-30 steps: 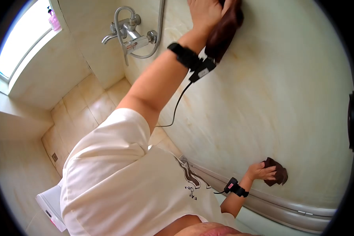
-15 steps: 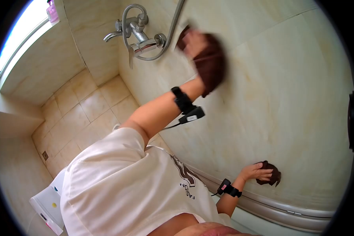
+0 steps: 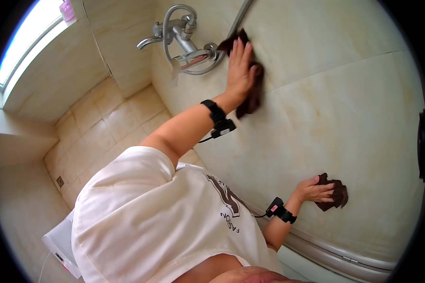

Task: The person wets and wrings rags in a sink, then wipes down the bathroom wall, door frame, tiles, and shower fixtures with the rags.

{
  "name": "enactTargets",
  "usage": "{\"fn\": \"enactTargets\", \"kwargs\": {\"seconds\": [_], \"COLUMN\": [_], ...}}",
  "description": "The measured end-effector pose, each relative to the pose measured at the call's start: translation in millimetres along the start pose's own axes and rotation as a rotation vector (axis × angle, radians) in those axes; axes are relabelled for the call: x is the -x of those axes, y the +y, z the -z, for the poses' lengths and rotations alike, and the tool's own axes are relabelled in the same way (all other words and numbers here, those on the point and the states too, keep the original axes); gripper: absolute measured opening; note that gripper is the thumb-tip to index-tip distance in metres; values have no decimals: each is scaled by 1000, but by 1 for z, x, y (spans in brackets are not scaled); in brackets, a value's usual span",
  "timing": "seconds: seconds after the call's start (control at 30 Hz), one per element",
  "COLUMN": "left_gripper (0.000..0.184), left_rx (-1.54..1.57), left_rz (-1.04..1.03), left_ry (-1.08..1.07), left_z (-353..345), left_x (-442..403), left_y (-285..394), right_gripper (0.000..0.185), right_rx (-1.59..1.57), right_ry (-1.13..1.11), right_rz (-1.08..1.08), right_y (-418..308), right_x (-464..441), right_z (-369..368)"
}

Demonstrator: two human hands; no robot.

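My left hand point(image 3: 241, 70) lies with fingers stretched out over a dark brown cloth point(image 3: 253, 96), pressing it on the tiled wall beside the shower mixer point(image 3: 189, 56). Part of that cloth shows above the fingertips and part hangs below the palm. Lower on the right, my right hand point(image 3: 313, 189) rests flat with spread fingers on a second dark brown cloth point(image 3: 337, 195) against the same wall point(image 3: 344, 118). Both wrists wear black straps with small boxes and cables.
A metal shower hose point(image 3: 241, 19) runs up from the mixer. Beside the window at upper left stands a pink bottle point(image 3: 67, 12). A metal rail point(image 3: 335, 252) follows the wall's bottom edge. A white appliance point(image 3: 61, 240) is at lower left, near a floor drain point(image 3: 60, 181).
My left hand and its cloth have swung leftward and down from the upper wall toward the mixer. My right hand stays low on the wall with small shifts. The view has shifted slightly.
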State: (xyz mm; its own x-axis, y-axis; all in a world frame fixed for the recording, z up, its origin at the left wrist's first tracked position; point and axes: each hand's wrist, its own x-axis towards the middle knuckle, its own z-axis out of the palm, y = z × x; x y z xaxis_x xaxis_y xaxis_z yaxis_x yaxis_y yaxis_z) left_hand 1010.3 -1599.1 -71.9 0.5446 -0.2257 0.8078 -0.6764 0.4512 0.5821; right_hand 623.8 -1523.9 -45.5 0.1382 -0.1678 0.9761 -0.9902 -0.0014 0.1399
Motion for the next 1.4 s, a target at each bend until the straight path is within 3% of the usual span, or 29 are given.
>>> {"fn": "enactTargets", "kwargs": {"seconds": [0.07,0.13,0.2,0.27,0.33,0.37,0.4,0.47,0.5,0.53,0.6,0.67,0.7,0.73,0.8,0.83,0.87,0.93,1.0,1.07,1.13,1.2,1.27,1.33,1.4], "left_gripper": [44,32,30,32,33,30,32,37,41,47,55,64,64,64,57,49,49,46,46,49,51,52,40,25,21], "left_rx": [244,612,1116,1915,2047,1840,1607,1836,1910,1850,1788,1636,1829,1827,1622,1677,1670,1930,2065,1716,1612,1415,1030,858,935], "left_rz": [272,574,1333,1046,1005,1254,1488,1478,1293,1315,1356,1359,1270,1281,1248,1392,1407,1399,1337,1458,1527,1686,1446,1349,1342], "left_ry": [-105,-60,-103,-268,-372,-269,-167,-311,-488,-526,-593,-581,-678,-683,-779,-774,-773,-731,-718,-659,-645,-818,-1136,-1167,-1058], "left_z": [40,57,105,116,120,135,144,143,137,143,154,155,153,155,140,138,139,139,141,145,148,149,146,146,141], "left_x": [12,16,-25,-37,-41,-57,-66,-60,-72,-81,-89,-83,-77,-77,-87,-91,-83,-81,-68,-72,-67,-65,-61,-65,-66], "left_y": [-18,-25,4,2,0,32,53,35,44,63,92,105,96,99,106,106,92,80,49,46,48,43,44,50,50], "right_gripper": [76,74,68,62,39,13,8,24,36,50,61,66,62,62,54,38,38,28,23,24,26,27,31,33,44], "right_rx": [21,13,25,45,75,-139,-317,-662,-932,-1075,-1192,-1476,-1537,-1534,-1550,-1494,-1491,-1437,-1363,-1282,-1412,-1563,-1550,-1770,-1861], "right_ry": [-34,-39,-23,-13,108,99,41,-292,-687,-1066,-1587,-1566,-1461,-1463,-1587,-1668,-1674,-1474,-1425,-1326,-1314,-1375,-1432,-1244,-1550], "right_rz": [43,52,33,14,-45,-115,49,160,-25,-260,-294,-350,-308,-321,-850,-1023,-1037,-734,-787,-859,-935,-1072,-1073,-1265,-1275], "right_y": [-23,-26,-32,-38,-42,-53,-73,-144,-169,-186,-211,-217,-222,-226,-227,-228,-234,-238,-242,-231,-221,-215,-216,-224,-224], "right_x": [-17,-21,-25,-27,-28,-31,-45,-81,-88,-91,-118,-103,-106,-114,-149,-179,-159,-130,-147,-150,-145,-149,-149,-154,-140], "right_z": [7,11,11,13,11,11,18,42,47,53,73,66,68,69,59,70,61,45,54,50,41,32,25,23,18]}}
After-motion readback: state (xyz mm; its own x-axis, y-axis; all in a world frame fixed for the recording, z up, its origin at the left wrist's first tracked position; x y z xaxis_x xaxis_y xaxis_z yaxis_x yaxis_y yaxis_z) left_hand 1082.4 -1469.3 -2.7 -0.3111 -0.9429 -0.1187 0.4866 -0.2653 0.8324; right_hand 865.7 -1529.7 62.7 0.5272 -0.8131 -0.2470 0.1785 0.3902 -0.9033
